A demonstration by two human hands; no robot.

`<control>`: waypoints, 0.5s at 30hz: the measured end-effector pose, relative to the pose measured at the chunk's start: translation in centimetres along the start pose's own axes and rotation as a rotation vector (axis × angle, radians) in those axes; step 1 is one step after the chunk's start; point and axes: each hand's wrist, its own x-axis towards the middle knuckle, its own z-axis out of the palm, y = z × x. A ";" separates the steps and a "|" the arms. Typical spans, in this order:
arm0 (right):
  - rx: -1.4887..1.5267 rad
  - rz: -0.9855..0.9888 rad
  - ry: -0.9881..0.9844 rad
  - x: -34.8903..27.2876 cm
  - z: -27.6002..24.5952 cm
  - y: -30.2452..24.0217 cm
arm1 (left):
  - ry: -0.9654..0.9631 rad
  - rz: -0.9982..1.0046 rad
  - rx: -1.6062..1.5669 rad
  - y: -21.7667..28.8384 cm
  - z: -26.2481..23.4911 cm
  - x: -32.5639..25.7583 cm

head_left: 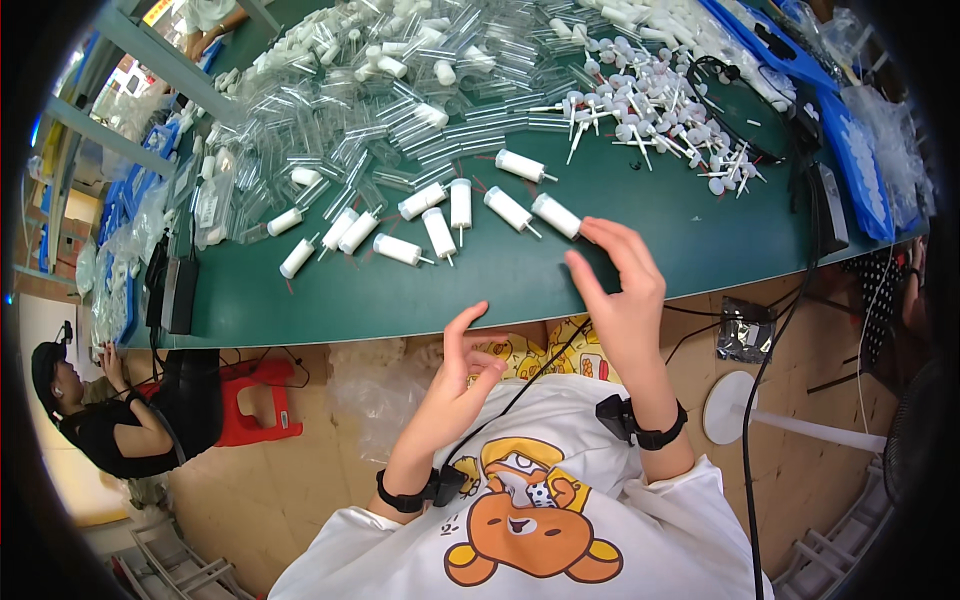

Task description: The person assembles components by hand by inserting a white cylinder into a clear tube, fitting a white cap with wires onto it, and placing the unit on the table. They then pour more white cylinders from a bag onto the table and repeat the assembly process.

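My right hand [626,275] is over the table's near part, thumb and fingers apart. Its fingertips are at the near end of a white cylinder [556,215] with a clear cap; whether they touch it I cannot tell. At the table's front edge my left hand [458,378] is open, fingers spread, with nothing in it. Several similar white cylinders with thin white stems lie loosely across the middle, among them one cylinder [508,208] just left of my right hand and another cylinder [398,249] further left.
A heap of clear plastic tubes [350,100] covers the back of the green table [480,290]. Right of it lies a pile of small white stemmed parts [640,100]. Black cables [757,400] hang at the right. A person [110,410] sits at the left near a red stool [255,400].
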 end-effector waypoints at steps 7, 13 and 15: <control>0.096 0.009 0.060 -2.9 -1.8 1.0 | 0.151 0.145 -0.216 0.5 -1.9 0.3; 0.112 -0.169 -0.160 -5.3 -4.1 2.5 | 0.181 0.062 -0.217 0.8 -3.6 1.4; 0.090 -0.225 -0.197 -5.9 -4.1 2.8 | 0.237 0.045 -0.086 0.9 -3.2 1.5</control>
